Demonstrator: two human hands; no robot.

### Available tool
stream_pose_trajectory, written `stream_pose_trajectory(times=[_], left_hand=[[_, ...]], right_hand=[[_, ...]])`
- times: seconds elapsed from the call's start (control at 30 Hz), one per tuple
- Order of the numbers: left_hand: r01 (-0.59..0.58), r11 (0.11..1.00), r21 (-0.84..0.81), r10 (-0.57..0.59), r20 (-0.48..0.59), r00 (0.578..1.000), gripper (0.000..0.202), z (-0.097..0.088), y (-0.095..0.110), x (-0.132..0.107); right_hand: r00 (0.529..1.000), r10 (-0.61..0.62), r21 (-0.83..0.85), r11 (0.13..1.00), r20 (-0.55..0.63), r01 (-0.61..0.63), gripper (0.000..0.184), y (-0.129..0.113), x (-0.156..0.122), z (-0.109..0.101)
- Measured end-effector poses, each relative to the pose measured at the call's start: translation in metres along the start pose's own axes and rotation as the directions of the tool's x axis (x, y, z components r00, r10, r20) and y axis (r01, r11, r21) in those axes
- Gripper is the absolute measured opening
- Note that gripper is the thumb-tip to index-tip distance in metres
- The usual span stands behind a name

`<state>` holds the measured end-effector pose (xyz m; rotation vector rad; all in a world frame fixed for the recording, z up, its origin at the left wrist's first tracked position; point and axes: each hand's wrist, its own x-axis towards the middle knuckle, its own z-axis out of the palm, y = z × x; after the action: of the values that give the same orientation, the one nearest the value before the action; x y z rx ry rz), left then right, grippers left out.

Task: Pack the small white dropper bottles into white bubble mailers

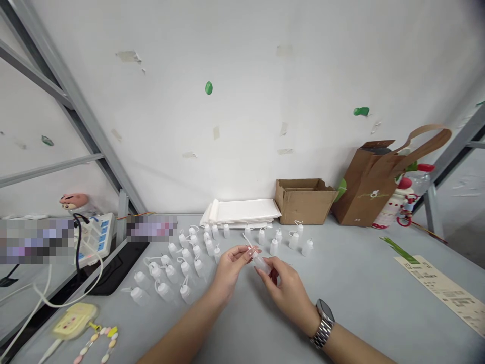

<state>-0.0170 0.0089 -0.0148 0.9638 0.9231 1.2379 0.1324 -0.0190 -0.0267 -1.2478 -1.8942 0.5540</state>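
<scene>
A small translucent squeeze bottle (260, 264) is held between my two hands, tilted above the grey table (242, 323). My left hand (234, 263) pinches its white top end, where a thin strap sticks up. Fingers of my right hand (282, 283) are wrapped round the bottle's body. On the left stand several similar bottles (163, 291) with looped cap straps, in loose rows. Behind my hands and to the right is another group of these small bottles (274, 247). My fingers partly cover the held bottle.
An open cardboard box (305, 207) stands by the wall beside a stack of white sheets (242, 212). Farther right are a brown paper bag (369, 189) and a printed paper strip (439, 288). A black phone (113, 270), power strip (96, 237) and yellow case (76, 321) lie left.
</scene>
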Motion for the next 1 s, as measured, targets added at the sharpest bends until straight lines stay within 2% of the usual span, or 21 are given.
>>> stream_pose_trajectory(times=[0.1, 0.17, 0.23, 0.33, 0.37, 0.4, 0.43, 0.57, 0.7, 0.8, 0.93, 1.0], left_hand=[[-0.003, 1.0, -0.002, 0.003, 0.02, 1.0, 0.023, 0.0, 0.0, 0.0], [-0.015, 1.0, -0.014, 0.015, 0.023, 1.0, 0.023, 0.0, 0.0, 0.0], [-0.026, 0.999, -0.036, 0.027, 0.017, 0.999, 0.023, 0.001, 0.001, 0.0], [-0.051, 0.998, -0.024, 0.051, 0.015, 0.999, 0.024, 0.001, 0.002, 0.001], [-0.063, 0.998, -0.006, 0.063, 0.01, 0.998, 0.023, 0.0, 0.002, 0.001], [-0.077, 0.997, 0.011, 0.077, -0.003, 0.997, 0.023, 0.0, 0.002, 0.001], [-0.09, 0.996, 0.027, 0.091, -0.023, 0.996, 0.022, 0.0, 0.001, 0.001], [-0.096, 0.992, 0.085, 0.105, -0.101, 0.989, 0.023, -0.003, -0.002, 0.003], [-0.075, 0.994, 0.08, 0.082, -0.097, 0.992, 0.025, -0.003, -0.002, 0.003], [-0.081, 0.994, 0.075, 0.086, -0.059, 0.995, 0.026, -0.002, 0.0, 0.002], [-0.089, 0.994, 0.065, 0.092, -0.044, 0.995, 0.026, -0.001, 0.001, 0.0], [-0.088, 0.994, 0.061, 0.092, -0.067, 0.993, 0.025, 0.0, 0.001, 0.0]], right_hand=[[0.999, 0.047, 0.11, 0.993, 0.011, -0.048, 0.022, -0.003, 0.001, 0.0], [0.984, 0.161, 0.306, 0.935, 0.08, -0.178, 0.024, -0.006, 0.004, -0.001], [0.937, 0.256, 0.534, 0.771, 0.239, -0.346, 0.03, -0.008, 0.009, -0.003], [0.859, 0.219, 0.728, 0.459, 0.462, -0.509, 0.037, -0.008, 0.015, -0.006], [0.848, 0.198, 0.749, 0.401, 0.492, -0.528, 0.038, -0.008, 0.016, -0.007], [0.841, 0.195, 0.752, 0.381, 0.504, -0.538, 0.039, -0.007, 0.018, -0.008], [0.84, 0.21, 0.744, 0.392, 0.501, -0.541, 0.039, -0.007, 0.018, -0.008], [0.868, 0.308, 0.684, 0.534, 0.39, -0.497, 0.041, -0.007, 0.019, -0.006], [0.88, 0.36, 0.658, 0.586, 0.31, -0.472, 0.044, -0.007, 0.019, -0.004], [0.87, 0.332, 0.67, 0.556, 0.365, -0.493, 0.045, -0.006, 0.018, -0.005], [0.813, 0.269, 0.686, 0.439, 0.516, -0.58, 0.055, -0.007, 0.018, -0.008], [0.82, 0.282, 0.68, 0.46, 0.498, -0.571, 0.055, -0.007, 0.018, -0.008]])
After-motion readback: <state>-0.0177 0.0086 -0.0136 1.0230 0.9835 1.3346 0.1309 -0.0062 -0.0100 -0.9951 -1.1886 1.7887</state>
